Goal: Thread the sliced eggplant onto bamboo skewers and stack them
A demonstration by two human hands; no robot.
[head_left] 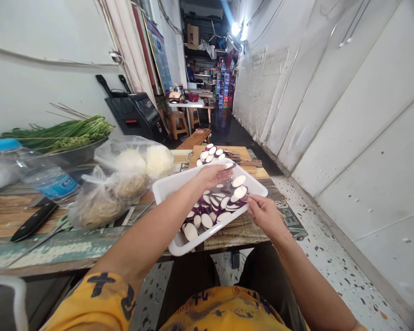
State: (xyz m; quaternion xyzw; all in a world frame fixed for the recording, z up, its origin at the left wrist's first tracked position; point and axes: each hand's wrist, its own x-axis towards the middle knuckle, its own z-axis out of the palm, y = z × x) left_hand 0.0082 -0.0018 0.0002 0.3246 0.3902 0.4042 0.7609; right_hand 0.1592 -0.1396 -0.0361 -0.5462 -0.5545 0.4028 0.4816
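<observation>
Hovering over the white tray (pixel 177 248), the left grip (pixel 215 176) has its fingers closed about an eggplant slice (pixel 229 166), probably kept there so anything dropped lands inside. To its right, by the tray's near-right edge, the right grip (pixel 262 211) is pinched together, seemingly on the end of a thin skewer that carries slices (the stick is mostly hidden, so I cannot be sure). Below both grips, the tray holds loose slices (pixel 207 221), purple-rimmed and pale-faced, likely placed for short reaches. Just beyond the left grip, more slices (pixel 210 153) lie on a cutting board (pixel 243 150). Left of the grips, on the bench (pixel 72 253), one clear bag (pixel 134 158) holds pale vegetables and another (pixel 100 209) brownish lumps; farther left, a metal bowl (pixel 76 158) holds long greens (pixel 69 138).
</observation>
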